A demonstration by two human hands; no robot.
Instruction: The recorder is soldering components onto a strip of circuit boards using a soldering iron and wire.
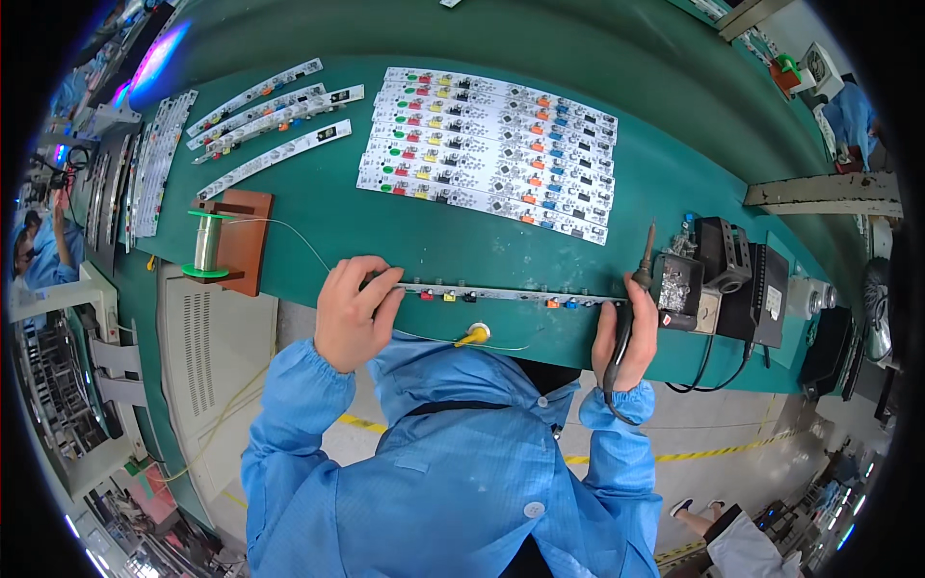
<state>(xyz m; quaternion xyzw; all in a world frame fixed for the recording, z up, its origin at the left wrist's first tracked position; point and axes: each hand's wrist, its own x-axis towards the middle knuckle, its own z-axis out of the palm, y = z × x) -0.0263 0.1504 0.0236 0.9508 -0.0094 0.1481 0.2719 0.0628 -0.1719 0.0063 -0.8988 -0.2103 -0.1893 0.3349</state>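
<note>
One loosened pinch might drop the circuit strip [511, 294], left hand [352, 310] gripping it, right hand [638, 337] also gripping soldering iron [643, 276].

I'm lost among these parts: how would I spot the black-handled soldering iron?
At the big green worktop, find the blue-sleeved right hand. It grips the black-handled soldering iron; a slim pointed tip sets it apart from the thin white circuit board.
</note>
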